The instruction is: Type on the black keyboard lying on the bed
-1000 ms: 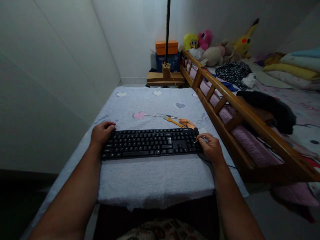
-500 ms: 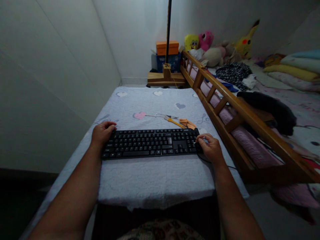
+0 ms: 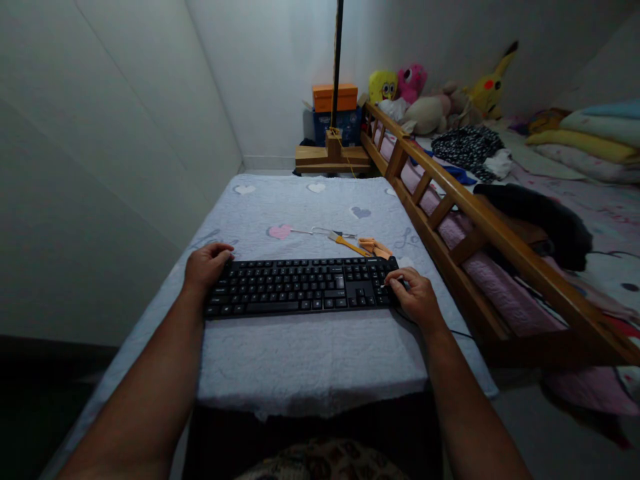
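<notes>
A black keyboard (image 3: 290,288) lies flat on a table with a light cloth. My left hand (image 3: 206,265) holds its left end, fingers closed at the upper left corner. Over the number keys at the right end, my right hand (image 3: 413,293) pinches a small thin white stick, perhaps a cotton swab, its tip at the keys. Behind the keyboard lie a brush (image 3: 350,245) with a yellow handle, a crumpled orange cloth (image 3: 376,247) and thin metal tools (image 3: 320,231).
The cloth-covered table (image 3: 315,360) stands beside a wooden bed rail (image 3: 470,220) on the right. A black cable runs from behind my right hand toward the rail. Beyond the table are a wooden stand (image 3: 333,159), an orange box (image 3: 334,97) and several plush toys (image 3: 425,113).
My right hand has moved slightly left over the number keys with the white stick. My left hand and the keyboard have hardly moved.
</notes>
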`<state>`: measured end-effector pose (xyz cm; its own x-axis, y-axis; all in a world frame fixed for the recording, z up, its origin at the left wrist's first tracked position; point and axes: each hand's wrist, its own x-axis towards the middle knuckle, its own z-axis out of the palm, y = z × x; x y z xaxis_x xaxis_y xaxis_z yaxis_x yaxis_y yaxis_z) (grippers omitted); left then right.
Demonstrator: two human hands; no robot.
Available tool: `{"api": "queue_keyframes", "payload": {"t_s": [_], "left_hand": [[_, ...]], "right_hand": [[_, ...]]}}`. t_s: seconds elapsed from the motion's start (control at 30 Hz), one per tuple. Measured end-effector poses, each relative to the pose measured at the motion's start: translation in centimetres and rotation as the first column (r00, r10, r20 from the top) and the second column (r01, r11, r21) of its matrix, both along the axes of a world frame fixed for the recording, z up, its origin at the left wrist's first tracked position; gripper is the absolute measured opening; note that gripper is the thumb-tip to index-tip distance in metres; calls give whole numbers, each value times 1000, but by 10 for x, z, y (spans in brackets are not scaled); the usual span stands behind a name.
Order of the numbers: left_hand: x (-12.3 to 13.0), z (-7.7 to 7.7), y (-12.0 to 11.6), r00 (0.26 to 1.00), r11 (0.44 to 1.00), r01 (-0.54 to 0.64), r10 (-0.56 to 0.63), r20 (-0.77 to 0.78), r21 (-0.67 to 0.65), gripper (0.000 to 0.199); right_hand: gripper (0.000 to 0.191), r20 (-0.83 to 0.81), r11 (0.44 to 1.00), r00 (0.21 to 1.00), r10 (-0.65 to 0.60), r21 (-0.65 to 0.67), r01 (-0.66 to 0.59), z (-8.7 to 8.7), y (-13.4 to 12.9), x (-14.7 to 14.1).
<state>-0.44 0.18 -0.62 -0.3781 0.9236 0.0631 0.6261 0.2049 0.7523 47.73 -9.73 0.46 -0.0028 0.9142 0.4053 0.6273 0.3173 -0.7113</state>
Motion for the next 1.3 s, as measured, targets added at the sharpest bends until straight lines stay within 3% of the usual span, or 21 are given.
{"api": "queue_keyframes", "payload": {"t_s": [0.9,1.3], "left_hand": [[4,4,2,1000,999,-25,24,12,22,25],[0,-1,4,999,1000,-12,11,41,21,27]], "right_hand": [[17,-48,997,997,-68,-40,66,-2,1,8],[18,-72,994,993,-98,-62,93,-1,1,8]]}}
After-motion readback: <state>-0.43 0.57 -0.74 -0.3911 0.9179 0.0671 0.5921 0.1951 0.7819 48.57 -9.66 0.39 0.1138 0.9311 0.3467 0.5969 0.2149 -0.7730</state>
